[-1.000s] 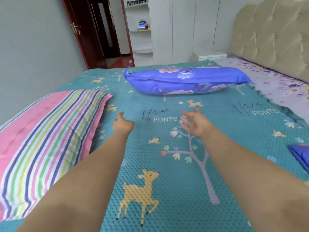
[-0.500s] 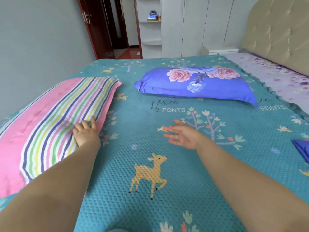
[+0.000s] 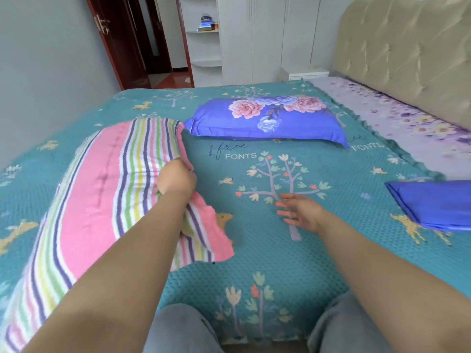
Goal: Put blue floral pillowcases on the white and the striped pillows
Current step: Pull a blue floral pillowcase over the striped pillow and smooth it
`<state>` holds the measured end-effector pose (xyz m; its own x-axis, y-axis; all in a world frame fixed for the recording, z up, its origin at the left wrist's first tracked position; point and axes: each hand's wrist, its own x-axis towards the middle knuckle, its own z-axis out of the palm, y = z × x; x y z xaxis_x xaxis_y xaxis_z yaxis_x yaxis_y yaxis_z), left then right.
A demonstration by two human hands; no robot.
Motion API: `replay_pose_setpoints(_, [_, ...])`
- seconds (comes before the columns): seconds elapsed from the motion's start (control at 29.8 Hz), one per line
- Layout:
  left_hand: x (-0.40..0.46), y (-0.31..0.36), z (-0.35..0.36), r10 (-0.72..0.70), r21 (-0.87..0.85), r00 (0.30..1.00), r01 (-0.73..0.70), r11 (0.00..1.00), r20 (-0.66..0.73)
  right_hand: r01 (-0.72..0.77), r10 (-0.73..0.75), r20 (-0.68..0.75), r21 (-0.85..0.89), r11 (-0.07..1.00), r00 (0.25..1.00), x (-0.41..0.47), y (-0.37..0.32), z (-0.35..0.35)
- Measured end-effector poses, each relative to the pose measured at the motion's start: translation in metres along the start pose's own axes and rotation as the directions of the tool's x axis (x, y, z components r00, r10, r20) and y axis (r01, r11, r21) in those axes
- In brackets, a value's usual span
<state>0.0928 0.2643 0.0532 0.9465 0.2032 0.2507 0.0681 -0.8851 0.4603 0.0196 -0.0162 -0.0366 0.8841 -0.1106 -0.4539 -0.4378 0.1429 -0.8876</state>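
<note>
A striped pillow [image 3: 86, 189] in pink, white, green and purple lies along the left side of the bed. My left hand [image 3: 175, 178] grips its right edge and lifts it off the teal bedspread. My right hand [image 3: 299, 211] hovers open over the bedspread's tree print, holding nothing. A pillow in a blue floral pillowcase [image 3: 265, 122] lies across the far middle of the bed. A folded blue pillowcase [image 3: 435, 203] lies flat at the right edge of the view.
The teal bedspread [image 3: 280, 263] covers most of the bed; a lilac floral sheet [image 3: 407, 123] shows beside a padded beige headboard [image 3: 407, 54]. A grey wall runs on the left. White wardrobes and a dark red door stand behind. My knees are at the bottom.
My left hand went from resting on the striped pillow's edge to gripping it and lifting it toward the bed's middle. My right hand stayed open, drifting slightly toward me.
</note>
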Motion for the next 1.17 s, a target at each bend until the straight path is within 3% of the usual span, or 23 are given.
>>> replay_pose_setpoints(0.17, [-0.05, 0.061, 0.013, 0.08, -0.187, 0.996, -0.074, 0.98, 0.025, 0.144, -0.139, -0.171, 0.02, 0.989, 0.975, -0.028, -0.008, -0.023])
replay_pose_setpoints(0.3, [-0.074, 0.098, 0.03, 0.174, -0.169, 0.983, -0.162, 0.972, 0.061, 0.212, -0.236, -0.392, -0.106, 0.972, 0.889, -0.041, -0.008, -0.06])
replay_pose_setpoints(0.44, [-0.09, 0.118, 0.055, 0.245, -0.049, 0.948, -0.24, 0.97, 0.204, 0.114, -0.316, -0.548, -0.371, 0.922, 0.774, -0.047, 0.011, -0.109])
replay_pose_setpoints(0.54, [-0.103, 0.144, 0.073, 0.314, -0.097, 0.914, -0.299, 0.949, 0.255, -0.083, -0.342, -0.648, -0.533, 0.842, 0.68, -0.055, 0.02, -0.151])
replay_pose_setpoints(0.74, [-0.122, 0.169, 0.103, 0.335, -0.195, 0.839, -0.276, 0.941, 0.428, -0.327, -0.446, -0.678, -0.7, 0.635, 0.584, -0.068, 0.041, -0.212])
replay_pose_setpoints(0.87, [-0.121, 0.161, 0.12, 0.317, -0.165, 0.83, -0.271, 0.948, 0.458, -0.46, -0.411, -0.697, -0.705, 0.539, 0.587, -0.061, 0.042, -0.241])
replay_pose_setpoints(0.97, [-0.119, 0.148, 0.126, 0.286, -0.155, 0.828, -0.241, 0.958, 0.483, -0.555, -0.394, -0.687, -0.726, 0.406, 0.611, -0.052, 0.025, -0.249])
replay_pose_setpoints(1.07, [-0.121, 0.136, 0.132, 0.296, -0.179, 0.832, -0.239, 0.955, 0.469, -0.539, -0.451, -0.656, -0.755, 0.373, 0.606, -0.047, 0.011, -0.246])
replay_pose_setpoints(1.17, [-0.123, 0.127, 0.137, 0.306, -0.192, 0.845, -0.244, 0.951, 0.439, -0.319, -0.529, -0.563, -0.815, 0.484, 0.635, -0.044, -0.003, -0.212])
